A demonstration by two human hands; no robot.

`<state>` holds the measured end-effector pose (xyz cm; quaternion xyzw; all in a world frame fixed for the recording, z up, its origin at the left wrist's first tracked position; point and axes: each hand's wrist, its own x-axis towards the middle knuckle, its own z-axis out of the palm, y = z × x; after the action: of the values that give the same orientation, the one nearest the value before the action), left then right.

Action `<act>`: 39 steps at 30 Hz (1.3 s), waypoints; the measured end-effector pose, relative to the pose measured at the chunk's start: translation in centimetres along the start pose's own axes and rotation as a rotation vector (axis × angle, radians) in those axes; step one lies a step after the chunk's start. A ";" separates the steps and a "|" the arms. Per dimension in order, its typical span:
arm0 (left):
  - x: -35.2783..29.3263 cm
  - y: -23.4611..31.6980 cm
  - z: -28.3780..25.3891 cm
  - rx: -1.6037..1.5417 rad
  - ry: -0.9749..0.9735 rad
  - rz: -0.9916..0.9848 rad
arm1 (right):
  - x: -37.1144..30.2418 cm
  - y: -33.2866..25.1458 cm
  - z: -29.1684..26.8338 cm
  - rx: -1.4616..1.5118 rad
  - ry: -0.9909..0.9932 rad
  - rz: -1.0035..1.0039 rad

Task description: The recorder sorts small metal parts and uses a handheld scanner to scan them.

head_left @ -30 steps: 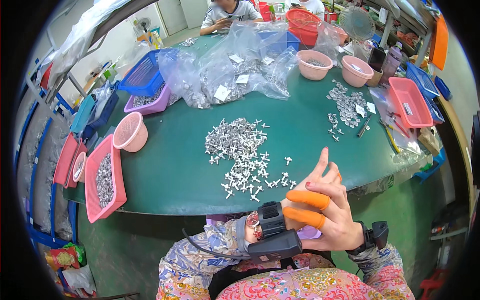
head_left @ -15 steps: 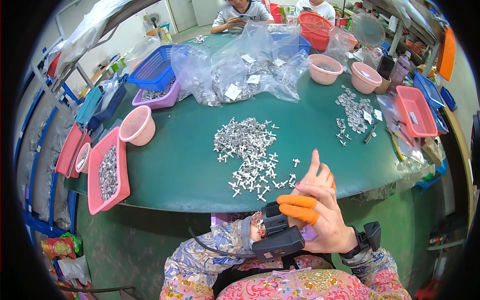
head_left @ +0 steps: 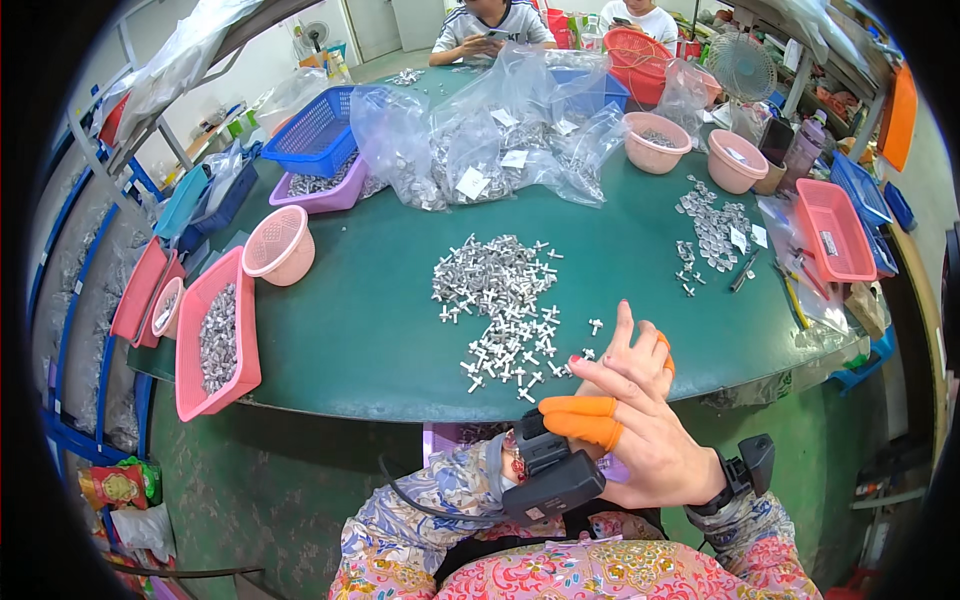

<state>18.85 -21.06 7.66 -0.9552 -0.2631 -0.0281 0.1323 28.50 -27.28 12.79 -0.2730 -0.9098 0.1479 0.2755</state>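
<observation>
You sit at a green table (head_left: 370, 330), with clear plastic bags (head_left: 495, 150) of small silvery parts slumped across its far side. A blue basket (head_left: 312, 150) rests on a purple basket (head_left: 335, 200) that has grey parts in it. Near the left edge, a long pink basket (head_left: 248, 345) carries a bed of small grey pieces. To your right, one round pink bowl (head_left: 652, 155) contains small parts, and the pink bowl (head_left: 735, 178) beside it has a pale slip inside.

Your left hand (head_left: 635, 360) stretches its fingers over the near edge, with nothing visible in its grasp. Your right hand (head_left: 655, 445) lies across it, orange covers on two fingers (whether they pinch anything, you can't tell from here). Those covers reach the black wrist unit (head_left: 555, 490) on your left wrist; it looks stiff and fairly light, best held by its hard sides, away from the cable.

Smallest are the cross-shaped pieces (head_left: 495, 275), heaped on the table just beyond your hands. They look light, rigid and likely slippery, so pinch one by an arm.
</observation>
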 end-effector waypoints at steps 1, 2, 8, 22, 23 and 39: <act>-0.4 -0.2 -0.3 0.060 0.028 -0.003 | 0.0 0.0 -0.1 0.000 0.000 0.001; -0.7 -0.3 -0.4 0.119 0.056 -0.005 | 0.1 -0.1 -0.3 0.001 -0.002 0.026; -0.7 -0.2 -0.1 0.071 0.040 -0.002 | -0.2 1.2 -0.1 0.028 0.038 -0.004; -1.0 -0.7 0.1 0.023 0.017 -0.023 | 0.9 1.4 0.3 -0.036 0.003 -0.021; -1.0 -0.8 0.0 0.020 0.017 -0.023 | 1.0 1.5 0.1 -0.013 0.004 -0.012; -1.7 -1.1 -0.2 -0.031 0.008 -0.026 | 1.2 2.1 -0.7 0.030 -0.054 -0.023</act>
<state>16.83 -21.05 7.89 -0.9536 -0.2744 -0.0379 0.1183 28.91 -24.85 12.95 -0.2544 -0.9176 0.1659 0.2566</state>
